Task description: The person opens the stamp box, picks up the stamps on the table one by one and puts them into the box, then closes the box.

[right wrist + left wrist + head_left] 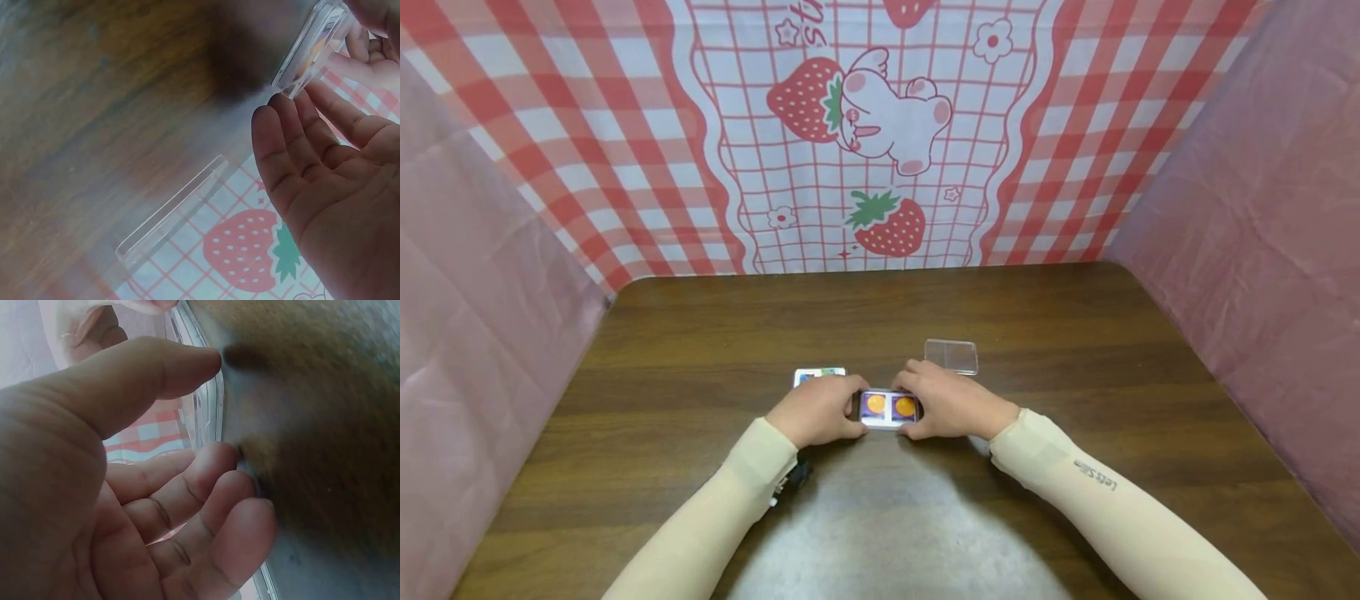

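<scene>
A small clear plastic case (889, 422) lies on the table between the two hands; two pictures of orange discs on purple show in it. My left hand (822, 410) grips its left end, thumb at the near edge and fingers at the far edge. Gripping the right end the same way is my right hand (951, 402). In the left wrist view the thumb meets the rim of the case (212, 403). The right wrist view shows fingertips against a corner of the case (303, 62). A clear empty tray or lid (951, 356) lies behind the right hand.
Behind the left hand lies a white item with blue and green pictures (831, 372), partly covered by that hand. The brown wooden table (737, 317) ends at a strawberry-print cloth (865, 167). Pink cloth (1240, 192) hangs at both sides.
</scene>
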A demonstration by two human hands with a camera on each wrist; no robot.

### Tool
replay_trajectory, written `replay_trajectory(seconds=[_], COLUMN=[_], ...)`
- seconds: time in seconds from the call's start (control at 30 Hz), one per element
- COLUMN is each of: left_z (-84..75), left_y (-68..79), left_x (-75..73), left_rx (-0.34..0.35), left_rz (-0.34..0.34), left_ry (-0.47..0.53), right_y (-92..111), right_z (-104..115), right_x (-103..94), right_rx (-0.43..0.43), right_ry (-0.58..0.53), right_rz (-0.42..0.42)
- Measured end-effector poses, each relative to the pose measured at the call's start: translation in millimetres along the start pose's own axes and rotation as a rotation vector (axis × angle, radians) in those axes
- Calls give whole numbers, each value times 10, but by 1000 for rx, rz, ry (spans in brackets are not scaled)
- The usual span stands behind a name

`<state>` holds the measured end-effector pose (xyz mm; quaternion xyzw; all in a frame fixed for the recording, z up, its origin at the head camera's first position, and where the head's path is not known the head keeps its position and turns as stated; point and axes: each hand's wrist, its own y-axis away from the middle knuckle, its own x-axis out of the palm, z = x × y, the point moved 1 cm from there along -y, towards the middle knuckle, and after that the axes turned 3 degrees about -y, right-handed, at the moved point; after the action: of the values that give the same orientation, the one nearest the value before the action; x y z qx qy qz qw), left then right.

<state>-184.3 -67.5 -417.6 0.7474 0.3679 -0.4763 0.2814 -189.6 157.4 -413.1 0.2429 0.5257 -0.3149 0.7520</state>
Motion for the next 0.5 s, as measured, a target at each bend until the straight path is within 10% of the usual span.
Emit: replay_trajectory(seconds=[0.5], left_z=[7], left_y=[3], left_x=[16], left_rx=[-6], left_rz=[6], left_ry=[-14], right_y=[9], right_z=[-16], right_x=[-17], right_rx=[37], right_ry=[-37], right_rz=[40])
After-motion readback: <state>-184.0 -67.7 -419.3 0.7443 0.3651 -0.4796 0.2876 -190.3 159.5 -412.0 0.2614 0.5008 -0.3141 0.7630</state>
